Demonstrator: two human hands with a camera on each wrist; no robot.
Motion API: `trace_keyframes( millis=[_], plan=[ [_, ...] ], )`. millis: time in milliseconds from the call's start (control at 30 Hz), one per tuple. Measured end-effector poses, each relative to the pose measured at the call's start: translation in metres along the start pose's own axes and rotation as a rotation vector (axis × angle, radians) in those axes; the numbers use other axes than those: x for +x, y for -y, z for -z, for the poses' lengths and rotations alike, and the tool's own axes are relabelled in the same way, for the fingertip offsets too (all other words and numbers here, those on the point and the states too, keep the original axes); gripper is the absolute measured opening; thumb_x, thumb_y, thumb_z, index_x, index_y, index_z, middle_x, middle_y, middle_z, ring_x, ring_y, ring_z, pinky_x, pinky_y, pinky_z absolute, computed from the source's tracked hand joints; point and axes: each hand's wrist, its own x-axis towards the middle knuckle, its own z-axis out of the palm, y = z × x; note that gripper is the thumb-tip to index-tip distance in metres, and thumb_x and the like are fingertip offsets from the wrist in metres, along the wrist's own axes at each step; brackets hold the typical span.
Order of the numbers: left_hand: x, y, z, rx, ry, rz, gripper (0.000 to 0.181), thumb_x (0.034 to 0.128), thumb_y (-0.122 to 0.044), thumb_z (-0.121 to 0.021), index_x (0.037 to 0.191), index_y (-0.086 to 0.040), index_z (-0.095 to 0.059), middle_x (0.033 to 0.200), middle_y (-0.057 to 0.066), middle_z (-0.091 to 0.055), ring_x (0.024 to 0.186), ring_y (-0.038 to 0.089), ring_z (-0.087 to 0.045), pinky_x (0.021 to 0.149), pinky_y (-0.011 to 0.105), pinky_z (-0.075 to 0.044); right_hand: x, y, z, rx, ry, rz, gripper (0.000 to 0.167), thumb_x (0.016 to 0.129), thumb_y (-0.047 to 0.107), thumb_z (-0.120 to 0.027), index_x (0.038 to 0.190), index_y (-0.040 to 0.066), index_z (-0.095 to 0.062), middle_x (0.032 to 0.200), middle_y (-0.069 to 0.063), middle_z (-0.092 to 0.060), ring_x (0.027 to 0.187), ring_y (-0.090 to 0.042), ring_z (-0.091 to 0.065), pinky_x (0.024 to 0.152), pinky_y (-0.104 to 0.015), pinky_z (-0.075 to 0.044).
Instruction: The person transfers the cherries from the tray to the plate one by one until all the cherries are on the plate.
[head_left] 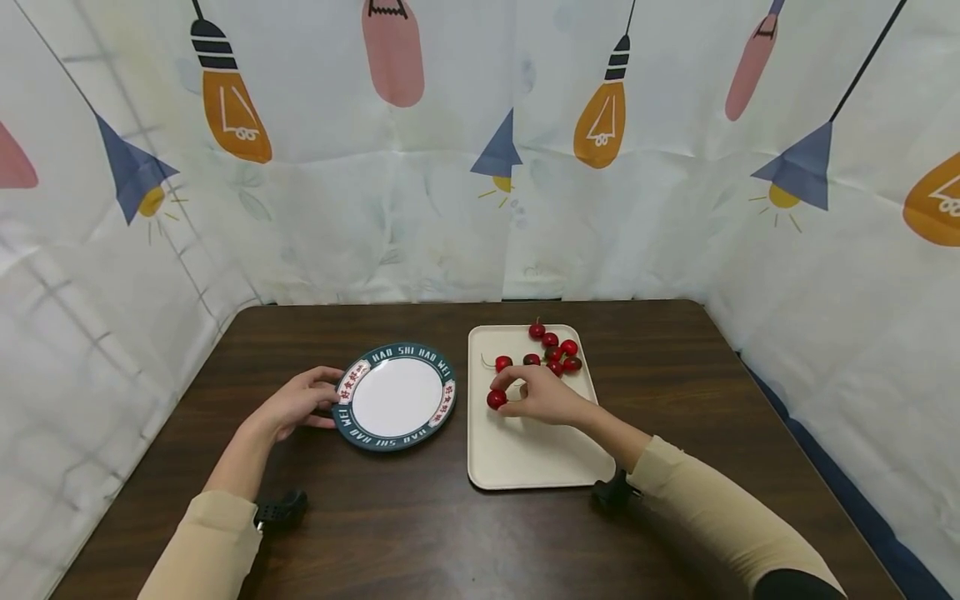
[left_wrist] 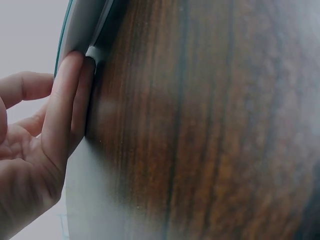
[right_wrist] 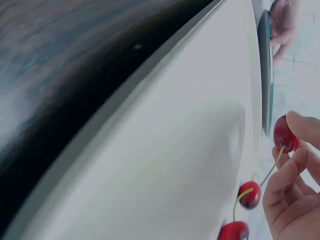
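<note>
Right hand (head_left: 543,396) has its grip clamped on 1 red cherry (head_left: 497,399), pinched btwn thumb & fingertips over the left part of the beige rectangular tray (head_left: 532,457); its green stem (right_wrist: 272,167) shows in the right wrist view. Approx 8 more cherries (head_left: 553,353) lie toward the tray's far end, most bunched far right, w/ 1 a bit apart to the left, stem pointing left. Left hand (head_left: 303,400) has its grip clamped on the left rim of the round plate (head_left: 397,397), w/ 2 fingers under the edge per left wrist cam. Plate has a white centre & dark teal lettered border; it's left of the tray, w/ a strip of dark wood-grain counter (head_left: 390,525) btwn them. Beyond the far edge: white fabric backdrop (head_left: 420,225) w/ printed bulbs & lamps.
</note>
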Motion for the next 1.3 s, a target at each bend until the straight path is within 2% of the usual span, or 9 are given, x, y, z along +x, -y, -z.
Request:
trace_keyframes(
  millis=[300,467,533,733,933,1167,1300],
  plan=[
    [0.0,0.001,0.001,-0.011,0.022,-0.009,0.055,0.1049,-0.008,-0.054,0.154,0.002,-0.03,0.134,0.031,-0.047,0.099,0.027,-0.064,0.082,0.043,-0.062,0.019,0.014,-0.013,-0.002,0.01,0.012,0.03,0.088,0.023,-0.082,0.115,0.018,-0.071,0.108,0.007,-0.069,0.085,-0.017,-0.058,0.072,-0.029,-0.053],
    [-0.002,0.001,0.003,-0.006,0.021,-0.001,0.056,0.1044,-0.007,-0.054,0.154,0.003,-0.029,0.132,0.03,-0.049,0.098,0.027,-0.065,0.082,0.044,-0.062,0.032,0.029,-0.023,0.004,0.033,0.043,0.031,0.088,0.022,-0.081,0.117,0.017,-0.071,0.11,0.006,-0.069,0.075,-0.019,-0.057,0.07,-0.028,-0.052],
    [-0.002,0.001,0.004,-0.01,0.023,0.002,0.056,0.1044,-0.007,-0.054,0.154,0.003,-0.029,0.132,0.031,-0.049,0.098,0.027,-0.064,0.082,0.044,-0.062,0.037,0.033,-0.026,0.011,0.035,0.052,0.031,0.088,0.02,-0.081,0.118,0.016,-0.071,0.11,0.006,-0.069,0.076,-0.022,-0.058,0.07,-0.028,-0.052],
    [0.0,0.0,0.006,-0.013,0.024,0.003,0.057,0.1046,-0.008,-0.054,0.155,0.002,-0.029,0.133,0.03,-0.048,0.098,0.028,-0.064,0.082,0.044,-0.062,0.051,0.041,-0.039,0.007,0.04,0.077,0.031,0.089,0.019,-0.081,0.118,0.013,-0.071,0.108,0.004,-0.07,0.096,-0.028,-0.061,0.075,-0.025,-0.052],
    [0.002,-0.001,0.005,-0.018,0.024,0.009,0.058,0.1044,-0.009,-0.055,0.155,0.001,-0.029,0.132,0.029,-0.049,0.098,0.027,-0.064,0.082,0.044,-0.062,0.059,0.049,-0.048,0.035,0.068,0.074,0.033,0.088,0.02,-0.082,0.118,0.013,-0.071,0.111,0.002,-0.071,0.088,-0.025,-0.061,0.067,-0.025,-0.053],
    [0.002,-0.002,0.002,-0.03,0.026,0.01,0.057,0.104,-0.008,-0.055,0.154,0.002,-0.03,0.131,0.029,-0.051,0.098,0.027,-0.064,0.082,0.044,-0.062,0.064,0.052,-0.058,0.037,0.083,0.079,0.035,0.09,0.02,-0.079,0.122,0.009,-0.069,0.112,0.0,-0.07,0.098,-0.023,-0.063,0.083,-0.023,-0.053],
    [0.0,-0.002,0.0,-0.031,0.024,0.017,0.057,0.1039,-0.008,-0.055,0.154,0.002,-0.03,0.132,0.029,-0.05,0.099,0.027,-0.064,0.082,0.044,-0.062,0.063,0.052,-0.059,0.032,0.077,0.071,0.038,0.091,0.02,-0.078,0.125,0.007,-0.068,0.119,-0.006,-0.069,0.094,-0.023,-0.062,0.083,-0.024,-0.052]
  ],
)
